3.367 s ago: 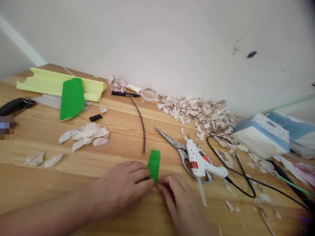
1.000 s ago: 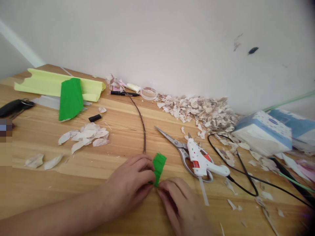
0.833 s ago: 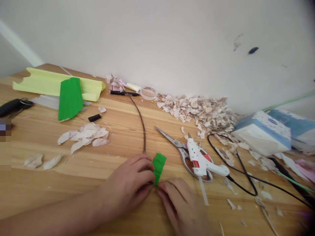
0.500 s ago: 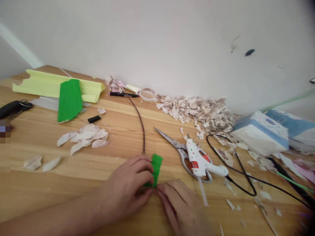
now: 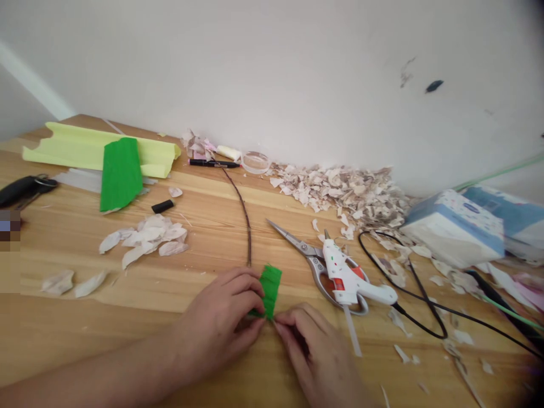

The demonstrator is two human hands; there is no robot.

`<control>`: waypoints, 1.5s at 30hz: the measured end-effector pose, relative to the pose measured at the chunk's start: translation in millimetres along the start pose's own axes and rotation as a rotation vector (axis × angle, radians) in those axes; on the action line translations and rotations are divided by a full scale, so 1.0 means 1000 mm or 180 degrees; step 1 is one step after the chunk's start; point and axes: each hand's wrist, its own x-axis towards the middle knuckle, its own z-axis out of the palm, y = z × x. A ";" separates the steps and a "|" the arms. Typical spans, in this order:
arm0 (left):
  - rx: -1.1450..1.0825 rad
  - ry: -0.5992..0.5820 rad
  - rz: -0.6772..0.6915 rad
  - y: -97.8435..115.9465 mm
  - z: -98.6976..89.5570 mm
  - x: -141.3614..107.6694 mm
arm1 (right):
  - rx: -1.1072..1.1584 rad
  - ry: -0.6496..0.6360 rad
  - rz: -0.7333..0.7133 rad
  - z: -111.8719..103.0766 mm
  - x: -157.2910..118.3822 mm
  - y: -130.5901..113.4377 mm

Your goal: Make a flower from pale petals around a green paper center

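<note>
A small strip of green crepe paper (image 5: 271, 289) lies on the table between my hands. My left hand (image 5: 225, 311) is closed over its left part, with the fingertips pressing the paper. At the strip's lower corner, my right hand (image 5: 314, 345) pinches with thumb and forefinger; whatever sits in that pinch is too small to make out. A thin brown twig (image 5: 245, 218) runs from the back of the table down to my left fingers, its near end hidden there. Scissors (image 5: 304, 247) and a white glue gun (image 5: 340, 269) rest just right of the strip.
Pale petals (image 5: 148, 235) lie to the left. Behind are a larger green paper piece (image 5: 121, 175), yellow paper (image 5: 76, 148) and a black marker (image 5: 212, 164). A heap of paper scraps (image 5: 348, 192) lines the wall. Tissue packs (image 5: 457, 226) and the gun's black cord (image 5: 414, 300) occupy the right.
My right hand has shifted slightly right and up, its thumb and forefinger now a little apart from the left fingers. The left hand stays almost still on the green strip.
</note>
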 end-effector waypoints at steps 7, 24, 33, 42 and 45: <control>-0.0173 0.0089 -0.0165 0.000 0.000 -0.001 | 0.0018 -0.0099 0.0150 0.002 -0.002 0.002; -0.0205 0.0126 -0.0086 -0.004 0.003 0.001 | 0.0064 -0.0059 0.0113 0.001 0.001 0.000; -0.0134 0.0053 -0.0148 0.000 0.000 -0.001 | -0.0116 0.0002 0.0038 0.003 -0.001 0.000; 0.0206 -0.0060 0.0221 -0.001 -0.001 0.000 | 0.0000 -0.0025 0.0226 0.003 0.000 0.000; 0.0242 -0.0073 0.0218 -0.001 -0.001 0.001 | 0.0163 -0.0045 0.0323 0.000 0.001 0.000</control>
